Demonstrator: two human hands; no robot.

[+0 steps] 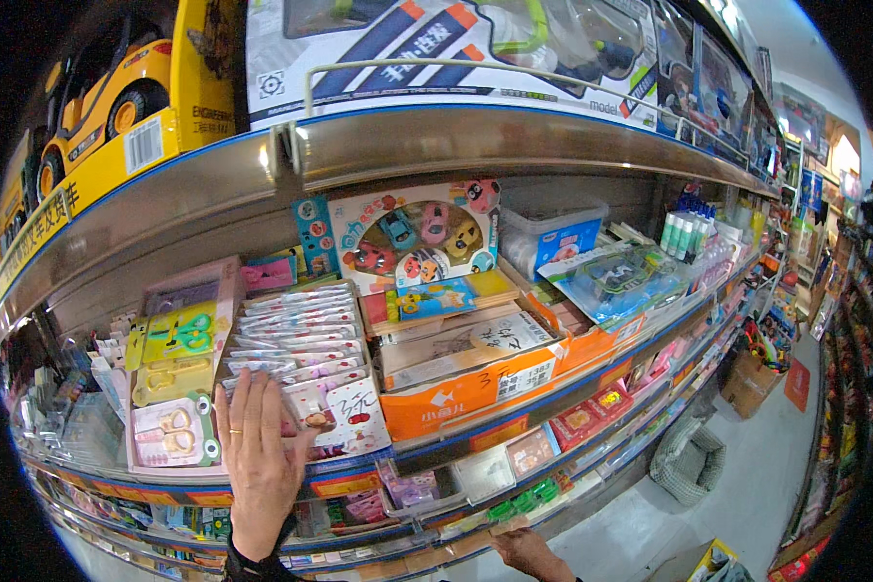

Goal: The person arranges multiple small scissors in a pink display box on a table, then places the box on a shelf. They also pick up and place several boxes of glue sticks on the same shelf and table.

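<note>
My left hand (258, 436), a ring on one finger, lies palm down with fingers together but straight on the front left of a box of white printed packets (298, 327). Left of it, a pink box holds carded children's scissors (178, 429). An orange cardboard box (444, 407) of flat packs stands to the right of the packets. Low at the bottom of the view is my right hand (527, 551), its fingers curled near the lower shelf; whether it holds anything cannot be seen.
A metal shelf edge (407, 138) with boxed toys runs overhead. A boxed toy car set (415, 236) and a clear tub (553, 233) stand behind. Lower shelves carry small packaged goods. A grey checked pet bed (687, 460) and a cardboard box (751, 382) rest on the floor at right.
</note>
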